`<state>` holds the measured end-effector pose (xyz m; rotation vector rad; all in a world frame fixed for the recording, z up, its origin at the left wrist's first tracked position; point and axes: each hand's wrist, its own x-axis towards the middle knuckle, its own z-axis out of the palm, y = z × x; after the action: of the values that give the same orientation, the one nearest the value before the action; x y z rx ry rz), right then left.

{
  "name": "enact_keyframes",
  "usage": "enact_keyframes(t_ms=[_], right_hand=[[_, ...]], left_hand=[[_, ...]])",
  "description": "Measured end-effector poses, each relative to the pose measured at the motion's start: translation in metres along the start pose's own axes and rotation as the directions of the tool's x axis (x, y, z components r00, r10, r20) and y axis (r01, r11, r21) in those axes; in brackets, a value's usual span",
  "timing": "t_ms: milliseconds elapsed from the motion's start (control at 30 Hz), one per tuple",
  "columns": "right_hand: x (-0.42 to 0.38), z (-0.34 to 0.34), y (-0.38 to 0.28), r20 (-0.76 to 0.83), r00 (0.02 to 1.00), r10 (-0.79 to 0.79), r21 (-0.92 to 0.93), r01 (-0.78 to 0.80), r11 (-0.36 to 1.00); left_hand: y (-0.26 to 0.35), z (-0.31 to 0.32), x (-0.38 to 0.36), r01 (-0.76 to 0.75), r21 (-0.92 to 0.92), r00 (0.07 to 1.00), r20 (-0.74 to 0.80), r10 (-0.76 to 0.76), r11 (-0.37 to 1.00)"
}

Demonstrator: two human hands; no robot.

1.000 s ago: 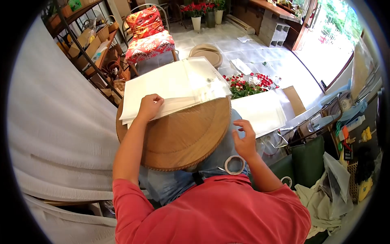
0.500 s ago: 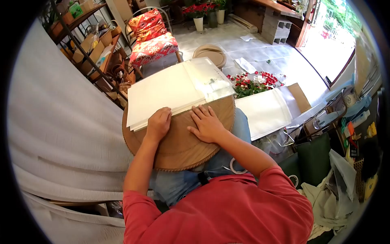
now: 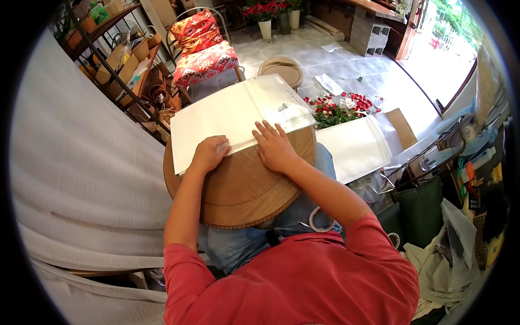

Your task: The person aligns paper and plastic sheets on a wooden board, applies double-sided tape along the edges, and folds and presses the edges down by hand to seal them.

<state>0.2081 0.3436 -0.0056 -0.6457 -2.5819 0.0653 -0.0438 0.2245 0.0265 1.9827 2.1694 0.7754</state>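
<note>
Both hands press flat, open, side by side: left hand (image 3: pixel 208 153) and right hand (image 3: pixel 274 146) on the paper stack (image 3: pixel 227 116) at the round woven tray's (image 3: pixel 244 189) far edge; better to keep the sheets squared, palms steady.

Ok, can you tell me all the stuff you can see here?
paper stack: one, white, on the round tray
round tray: one, brown woven, on the person's lap
tape roll: one, whitish, on the lap by the right arm
second paper stack: one, white, on the floor to the right
roses: a bunch, red, on the floor beyond the tray
chair: one, red patterned cushions, far left
left hand: on the stack's near edge
right hand: flat at the stack's near edge
</note>
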Motion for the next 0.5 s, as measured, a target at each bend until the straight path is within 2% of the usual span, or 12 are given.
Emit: enact_keyframes(t_ms=[67,100,133,167,200,267,300,333,367,400,433,500], right_hand=[[0.018,-0.008,0.012,-0.013,1.0,-0.002,0.036,0.002,0.999],[0.026,-0.01,0.019,-0.007,0.999,-0.041,0.056,0.041,0.998],[0.033,-0.011,0.024,-0.003,0.997,-0.082,0.074,0.082,0.994],[0.038,-0.012,0.027,-0.077,0.989,-0.125,0.101,0.132,0.986],[0.04,-0.014,0.022,-0.08,0.989,-0.128,0.101,0.136,0.986],[0.043,-0.027,-0.002,0.294,0.927,-0.235,0.27,0.155,0.95],[0.045,-0.049,-0.02,0.508,0.807,-0.301,0.255,0.193,0.947],[0.037,-0.033,-0.026,0.509,0.807,-0.3,0.256,0.191,0.948],[0.026,-0.008,-0.028,0.284,0.909,-0.305,0.236,0.242,0.941],[0.023,-0.002,-0.032,0.04,0.954,-0.299,0.202,0.285,0.937],[0.026,0.004,-0.031,0.228,0.945,-0.233,0.147,0.203,0.968],[0.024,0.014,-0.031,0.215,0.954,-0.208,0.158,0.177,0.972]], left_hand=[[0.002,0.001,-0.002,-0.128,-0.028,0.991,-0.047,0.126,0.991],[0.0,0.003,-0.001,-0.129,-0.024,0.991,-0.043,0.128,0.991],[-0.003,0.008,0.0,-0.137,0.062,0.988,-0.067,0.141,0.989],[-0.005,0.011,0.001,-0.14,0.148,0.984,-0.091,0.154,0.979],[-0.006,0.013,0.001,-0.139,0.151,0.984,-0.094,0.154,0.979],[-0.007,0.015,0.003,-0.144,0.189,0.954,-0.235,0.187,0.971],[-0.006,0.014,0.005,-0.141,0.189,0.953,-0.241,0.185,0.972],[-0.004,0.012,0.007,-0.164,0.216,0.929,-0.293,0.224,0.963],[-0.002,0.011,0.008,-0.189,0.244,0.901,-0.341,0.266,0.951],[0.002,0.009,0.01,-0.195,0.242,0.902,-0.337,0.271,0.951],[0.005,0.007,0.01,-0.213,0.272,0.879,-0.366,0.306,0.938],[0.012,0.001,0.007,-0.228,0.309,0.855,-0.391,0.342,0.923]])
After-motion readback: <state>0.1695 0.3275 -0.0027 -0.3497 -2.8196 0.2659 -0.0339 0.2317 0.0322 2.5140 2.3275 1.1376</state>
